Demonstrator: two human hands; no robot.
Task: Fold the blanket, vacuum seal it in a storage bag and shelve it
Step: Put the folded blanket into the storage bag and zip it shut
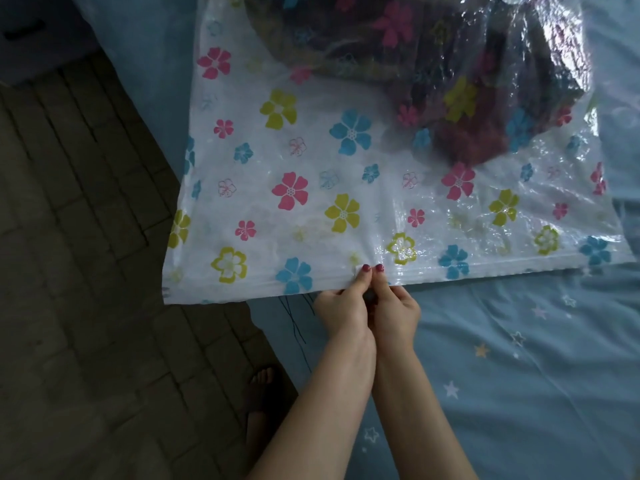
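Note:
A clear storage bag (311, 161) printed with pink, blue and yellow flowers lies flat on the bed. A dark folded blanket (433, 64) sits inside it, toward the far end. The bag's zip strip (485, 263) runs along its near edge. My left hand (341, 306) and my right hand (396, 306) are side by side at the middle of that edge, both pinching the zip strip between thumb and fingers. The bag's left corner overhangs the bed's side.
The bed carries a blue sheet with small stars (519, 358). To the left is a dark tiled floor (69, 237). A foot in a sandal (263, 386) stands next to the bed. A dark piece of furniture (34, 36) is at the top left.

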